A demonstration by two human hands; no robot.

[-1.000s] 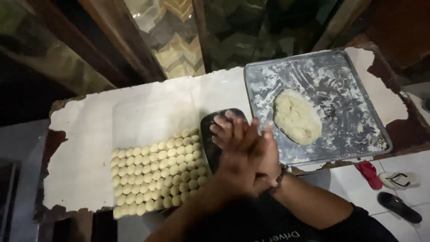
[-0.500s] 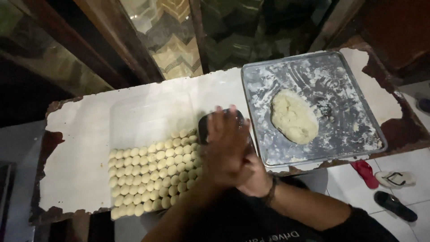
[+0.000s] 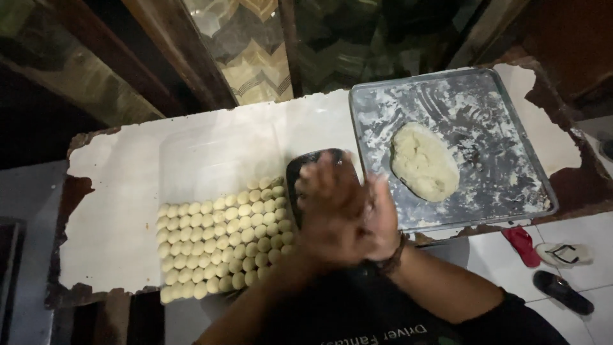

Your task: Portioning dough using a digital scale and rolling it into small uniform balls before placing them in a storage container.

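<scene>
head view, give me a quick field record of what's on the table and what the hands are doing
hands: left hand and right hand pressed palm to palm, blurred; anything between them is hidden
dough lump: pale dough lump on the floured metal tray
dough balls: rows of small dough balls on the white table
dark object: flat, mostly hidden behind the hands
floor: sandals
</scene>
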